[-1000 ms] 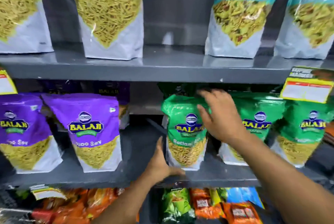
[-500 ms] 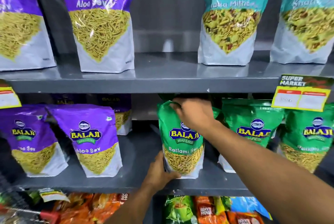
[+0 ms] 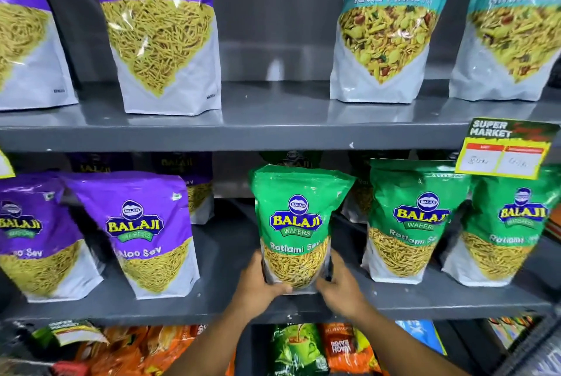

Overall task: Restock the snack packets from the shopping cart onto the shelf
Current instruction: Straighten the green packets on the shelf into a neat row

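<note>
A green Ratlami Sev packet stands upright on the grey middle shelf. My left hand grips its lower left corner and my right hand grips its lower right corner, thumbs on the clear front window. Two more green packets stand to its right, a little apart from it. Purple Aloo Sev packets stand to its left across a gap. The shopping cart is not clearly in view.
The upper shelf carries purple Aloo Sev packets and teal Khatta Mitha packets. A yellow price tag hangs from its edge at the right. Orange and green packets fill the shelf below.
My right hand has dropped from the packet's top to its lower right corner. The left hand stays at the base. The packet now stands straighter, and the camera has moved closer.
</note>
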### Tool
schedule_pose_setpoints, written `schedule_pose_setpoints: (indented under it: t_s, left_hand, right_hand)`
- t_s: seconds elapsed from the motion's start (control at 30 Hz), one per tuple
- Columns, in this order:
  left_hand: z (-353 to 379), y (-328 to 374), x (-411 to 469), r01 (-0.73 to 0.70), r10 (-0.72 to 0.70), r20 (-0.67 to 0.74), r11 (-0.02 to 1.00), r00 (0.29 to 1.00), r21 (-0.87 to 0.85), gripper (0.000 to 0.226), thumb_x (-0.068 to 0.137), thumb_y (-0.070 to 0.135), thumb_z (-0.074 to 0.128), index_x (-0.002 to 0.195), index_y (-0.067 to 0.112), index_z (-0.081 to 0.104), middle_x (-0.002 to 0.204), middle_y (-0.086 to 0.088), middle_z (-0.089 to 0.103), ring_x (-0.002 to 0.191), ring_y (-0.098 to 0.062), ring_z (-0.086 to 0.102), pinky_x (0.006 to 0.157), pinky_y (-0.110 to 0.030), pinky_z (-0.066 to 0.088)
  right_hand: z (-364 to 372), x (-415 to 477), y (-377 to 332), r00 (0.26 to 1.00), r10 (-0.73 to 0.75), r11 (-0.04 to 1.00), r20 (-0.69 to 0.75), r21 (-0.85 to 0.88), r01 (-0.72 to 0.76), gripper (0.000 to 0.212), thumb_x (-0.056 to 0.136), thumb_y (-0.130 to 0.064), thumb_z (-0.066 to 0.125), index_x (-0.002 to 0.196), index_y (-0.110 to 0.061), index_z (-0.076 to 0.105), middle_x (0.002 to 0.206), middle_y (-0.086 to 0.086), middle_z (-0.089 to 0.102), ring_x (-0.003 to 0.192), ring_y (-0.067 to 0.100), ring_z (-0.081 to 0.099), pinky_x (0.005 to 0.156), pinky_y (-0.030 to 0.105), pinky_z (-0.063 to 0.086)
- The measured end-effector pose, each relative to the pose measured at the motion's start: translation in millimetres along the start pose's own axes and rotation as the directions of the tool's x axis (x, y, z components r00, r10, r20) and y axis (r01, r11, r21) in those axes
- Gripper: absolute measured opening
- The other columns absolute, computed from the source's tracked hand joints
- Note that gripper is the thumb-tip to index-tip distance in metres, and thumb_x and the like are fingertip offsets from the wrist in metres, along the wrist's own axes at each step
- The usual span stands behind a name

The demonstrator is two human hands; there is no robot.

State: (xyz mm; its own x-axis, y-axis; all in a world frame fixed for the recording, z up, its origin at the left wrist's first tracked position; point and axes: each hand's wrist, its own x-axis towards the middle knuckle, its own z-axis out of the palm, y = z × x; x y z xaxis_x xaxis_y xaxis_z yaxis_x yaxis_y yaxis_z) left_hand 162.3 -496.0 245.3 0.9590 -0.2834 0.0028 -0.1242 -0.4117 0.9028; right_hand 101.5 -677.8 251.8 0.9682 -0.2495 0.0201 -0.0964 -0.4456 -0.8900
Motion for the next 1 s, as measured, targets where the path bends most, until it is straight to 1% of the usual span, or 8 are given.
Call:
schedule_pose_setpoints:
  t_s: [0.1,0.2,0.33,0.43,0.53,0.7,0.83,1.0]
  left_hand:
    - [2.4,2.0,-2.4,-0.01,0.01,-0.013,1.0,1.0,0.006,0.071,0.063,0.018,0.086,0.118,0.027,0.041,0.104,0.017,0.056,0.104,-0.009,0.055,0.066,-0.006,0.037]
    - [5.1,1.6,-8.8,-0.045,0.049,-0.097,0.998,0.994,0.048,0.086,0.057,0.02,0.089,0.127,0.019,0.039,0.117,0.006,0.05,0.118,-0.017,0.048,0.085,-0.021,0.043]
    - [27.4,1.7,-45.6,-0.192,0.291,-0.379,0.941,0.878,0.277,0.086,0.041,0.046,0.089,0.108,0.015,0.045,0.12,-0.008,0.041,0.115,-0.024,0.037,0.092,-0.043,0.043]
    - [68.3,21.9,-73.4,-0.434,0.456,-0.063,0.874,0.888,0.22,0.072,0.056,0.06,0.075,0.109,0.046,0.03,0.123,0.014,0.033,0.111,-0.001,0.035,0.094,-0.032,0.041]
    - [116.4,55.3,-54.5,-0.347,0.341,0.075,0.934,0.937,0.08,0.086,0.064,0.057,0.072,0.13,0.045,0.019,0.141,0.012,0.028,0.128,-0.003,0.034,0.109,-0.032,0.036]
    - [166.5,98.7,11.6,0.011,-0.004,0.139,0.999,0.99,-0.047,0.13,0.053,0.05,0.085,0.15,0.018,0.004,0.158,-0.002,0.021,0.14,-0.016,0.028,0.112,-0.033,0.03]
    - [178.7,100.7,22.8,0.016,-0.003,0.115,0.994,0.993,-0.108,0.082,0.063,0.028,0.087,0.13,0.015,0.043,0.131,0.004,0.054,0.113,-0.008,0.051,0.09,-0.025,0.042]
    - [188.5,85.0,18.9,0.051,-0.047,0.025,0.986,0.999,-0.156,0.061,0.055,0.049,0.081,0.105,0.027,0.055,0.109,0.007,0.069,0.101,-0.013,0.065,0.089,-0.042,0.054]
  right_hand:
    - [1.2,1.7,4.6,0.999,0.034,0.999,0.038,-0.026,-0.033,0.061,0.082,-0.024,0.068,0.128,-0.042,0.032,0.13,-0.011,0.053,0.125,0.014,0.05,0.1,0.033,0.043]
    - [-2.6,0.8,6.3,0.999,0.019,1.0,0.049,0.006,-0.02,0.085,0.079,-0.023,0.07,0.147,-0.028,0.019,0.147,-0.006,0.042,0.135,0.018,0.042,0.107,0.039,0.041]
    - [-26.1,-20.2,8.6,0.963,-0.021,0.995,-0.269,0.088,0.046,0.066,0.079,-0.009,0.061,0.138,-0.015,0.033,0.132,0.006,0.047,0.124,0.022,0.046,0.105,0.043,0.042]
    - [-68.7,-32.6,18.5,0.757,-0.022,0.989,-0.653,0.099,0.114,0.061,0.068,-0.021,0.053,0.125,-0.004,0.041,0.118,0.009,0.043,0.109,0.024,0.045,0.097,0.04,0.039]
    - [-118.9,-22.3,38.0,0.642,0.145,0.979,-0.753,0.205,0.019,0.063,0.063,-0.019,0.057,0.122,-0.002,0.042,0.122,0.021,0.046,0.113,0.035,0.046,0.097,0.049,0.041]
    - [-155.3,5.2,74.3,0.903,0.233,0.958,-0.36,0.242,-0.151,0.072,0.067,-0.01,0.06,0.134,-0.019,0.037,0.115,0.012,0.061,0.105,0.032,0.059,0.09,0.046,0.05]
    - [-156.5,9.5,90.8,0.958,0.065,0.982,-0.279,0.187,-0.012,0.074,0.067,-0.002,0.067,0.122,-0.043,0.041,0.119,-0.006,0.063,0.112,0.016,0.061,0.09,0.03,0.049]
    - [-153.9,9.8,106.5,0.961,0.021,0.986,-0.275,0.164,0.025,0.081,0.058,-0.015,0.071,0.129,-0.036,0.039,0.126,-0.001,0.06,0.117,0.015,0.058,0.095,0.047,0.051]
